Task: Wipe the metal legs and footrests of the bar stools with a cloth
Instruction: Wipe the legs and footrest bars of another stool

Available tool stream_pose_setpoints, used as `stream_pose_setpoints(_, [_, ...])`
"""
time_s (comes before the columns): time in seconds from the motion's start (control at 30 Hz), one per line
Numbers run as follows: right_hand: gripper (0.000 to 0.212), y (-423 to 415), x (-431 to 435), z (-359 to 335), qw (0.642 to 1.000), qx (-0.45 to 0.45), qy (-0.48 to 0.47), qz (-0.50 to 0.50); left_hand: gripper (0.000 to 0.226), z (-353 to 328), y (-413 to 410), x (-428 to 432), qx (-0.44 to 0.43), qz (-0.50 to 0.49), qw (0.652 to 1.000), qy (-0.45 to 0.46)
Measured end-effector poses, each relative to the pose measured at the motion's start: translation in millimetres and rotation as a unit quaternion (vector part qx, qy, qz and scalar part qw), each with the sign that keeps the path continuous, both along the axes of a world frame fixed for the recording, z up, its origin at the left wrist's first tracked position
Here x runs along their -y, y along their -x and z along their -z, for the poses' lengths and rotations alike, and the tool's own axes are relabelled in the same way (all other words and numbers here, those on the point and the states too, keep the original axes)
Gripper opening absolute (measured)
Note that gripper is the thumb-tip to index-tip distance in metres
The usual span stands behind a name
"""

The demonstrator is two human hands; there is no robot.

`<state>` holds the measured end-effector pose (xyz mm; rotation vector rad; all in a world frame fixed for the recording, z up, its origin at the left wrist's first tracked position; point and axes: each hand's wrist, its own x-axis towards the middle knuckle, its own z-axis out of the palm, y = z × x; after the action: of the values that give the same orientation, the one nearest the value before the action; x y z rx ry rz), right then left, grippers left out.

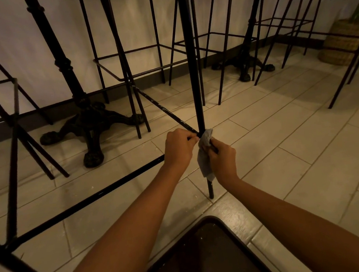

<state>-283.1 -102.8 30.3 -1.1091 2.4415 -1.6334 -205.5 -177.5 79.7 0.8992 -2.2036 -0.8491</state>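
A black metal stool leg (193, 70) runs down the middle of the head view to the tiled floor. Two footrest bars meet it low down: one (163, 110) goes back left, the other (89, 199) comes forward left. My left hand (178, 150) grips the footrest bar right at that joint. My right hand (221, 160) holds a grey cloth (204, 155) wrapped around the leg just below the joint. Part of the cloth hangs down beside the leg.
Several more bar stools with thin dark legs stand along the white wall. Two ornate cast-iron table bases (89, 125) (244, 65) rest on the floor. A woven basket with a plant (343, 41) is at the far right. A dark seat (207, 256) lies below my arms.
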Motion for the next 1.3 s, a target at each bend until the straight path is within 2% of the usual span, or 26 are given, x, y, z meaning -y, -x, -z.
stream_pose_setpoints(0.1, [0.019, 0.2, 1.4, -0.4, 1.0, -0.017, -0.007, -0.001, 0.022, -0.2, -0.6, -0.7, 0.002, 0.0, 1.0, 0.004])
stream_pose_setpoints(0.23, [0.028, -6.0, 6.4, -1.4, 0.999, -0.022, 0.036, 0.005, 0.018, -1.1, -1.4, 0.2, 0.003, 0.006, 1.0, 0.014])
stream_pose_setpoints(0.37, [0.026, -7.7, 7.7, 0.1, 0.998, -0.016, 0.055, 0.014, 0.019, 0.9, -0.5, 0.2, 0.006, 0.004, 1.0, 0.012])
stream_pose_setpoints(0.6, [0.023, -4.8, 3.1, 8.3, 1.0, -0.004, 0.009, 0.015, 0.022, 0.1, 0.8, -1.6, 0.0, -0.007, 1.0, 0.0])
stream_pose_setpoints(0.83, [0.032, -14.1, 4.2, 4.4, 0.998, 0.002, 0.068, 0.018, 0.021, -0.3, 0.1, -1.4, 0.003, -0.006, 1.0, 0.005])
stream_pose_setpoints(1.03, [0.023, -9.9, 4.2, 11.4, 0.999, 0.01, 0.045, 0.029, 0.022, 0.9, 0.2, -1.5, -0.001, -0.008, 1.0, 0.011])
stream_pose_setpoints(1.2, [0.017, 0.0, -0.4, 28.9, 0.998, 0.04, -0.033, 0.022, 0.02, 0.6, 0.1, -2.7, -0.011, -0.007, 1.0, 0.015])
stream_pose_setpoints(1.3, [0.018, -0.5, -5.3, 30.4, 1.0, 0.017, -0.016, 0.002, 0.02, 2.5, 0.0, -4.4, -0.014, -0.011, 1.0, 0.019])
